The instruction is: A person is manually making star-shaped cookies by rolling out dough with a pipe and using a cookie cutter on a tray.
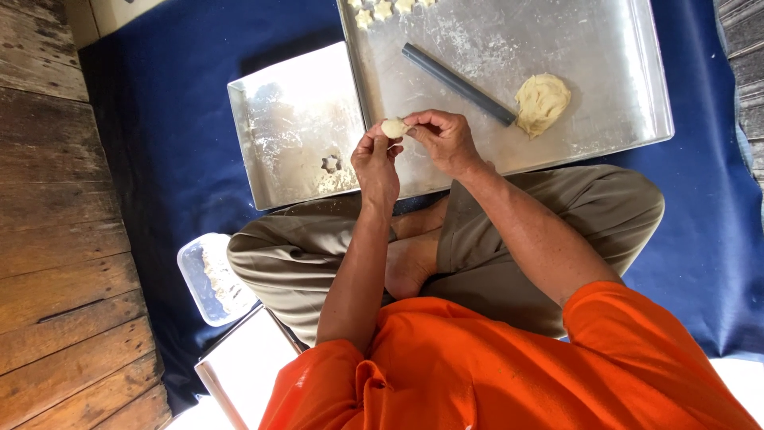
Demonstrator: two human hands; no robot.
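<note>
Dough piece point(393, 127): pinched between both hands above the trays, off the metal so fingers can work all round it.
Left hand point(376, 163): fingertips closed on its near side.
Right hand point(446, 139): thumb and fingers nip its far side.
Small tray point(274, 103): floured, star cutter point(329, 163) lying within reach.
Large tray point(613, 72): grey roller point(458, 84) touching dough lump point(542, 102).
Stars point(382, 11): lined along far edge, clear of the work.

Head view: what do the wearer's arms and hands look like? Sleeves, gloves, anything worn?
Both arms are bare from the upper arm down, coming out of the short sleeves of a bright orange shirt. The left hand and right hand are bare too: no gloves. No watch, bracelet or ring shows from this angle. Khaki trousers cover the crossed legs below them.
</note>
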